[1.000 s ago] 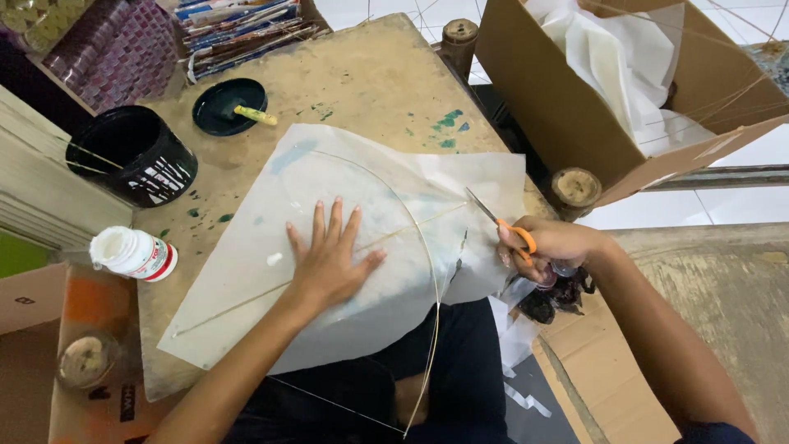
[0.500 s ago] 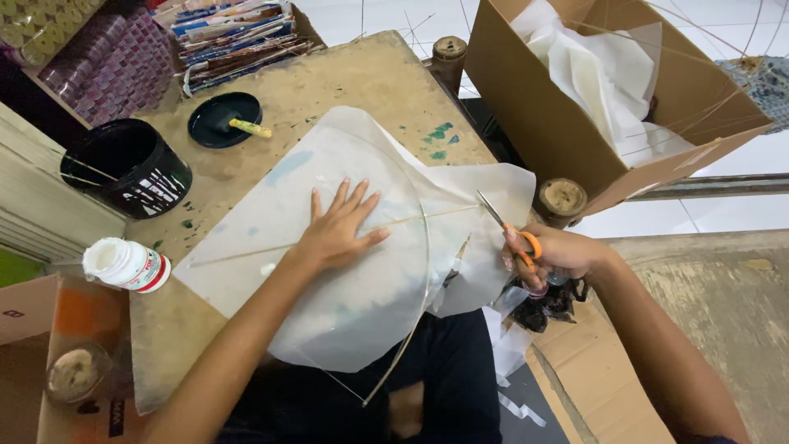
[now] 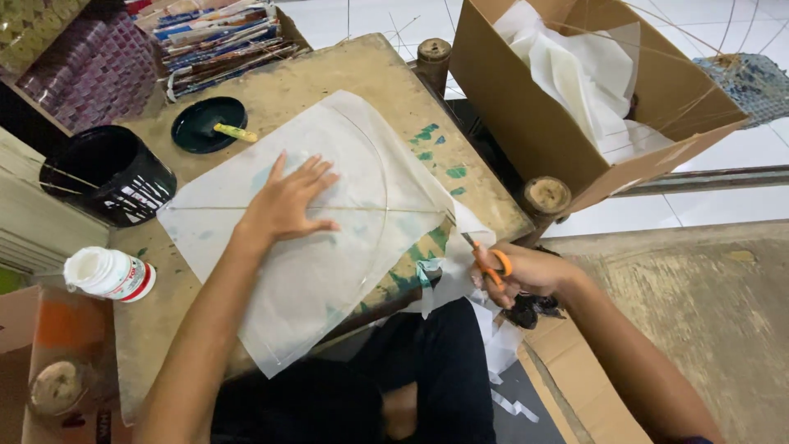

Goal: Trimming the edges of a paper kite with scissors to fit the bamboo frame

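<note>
Left hand (image 3: 288, 205): fingers spread, flat on translucent kite paper (image 3: 329, 247) lying across the wooden desk (image 3: 345, 74). Right hand (image 3: 526, 271): fingers curled through orange-handled scissors (image 3: 485, 259) at the paper's right corner, off the desk edge. Black pot (image 3: 107, 174) left.

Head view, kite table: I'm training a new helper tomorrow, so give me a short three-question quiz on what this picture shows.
1. True or false: the left hand lies flat on the white kite paper.
2. What does the right hand hold? A) orange-handled scissors B) a brush C) a glue bottle
3. Fill in: the yellow stick rests in the dark round ___ beside the black bucket.

Key
1. True; fingers spread over the thin frame stick.
2. A; the scissors are at the paper's right corner, off the wooden table edge.
3. Dish.
</note>
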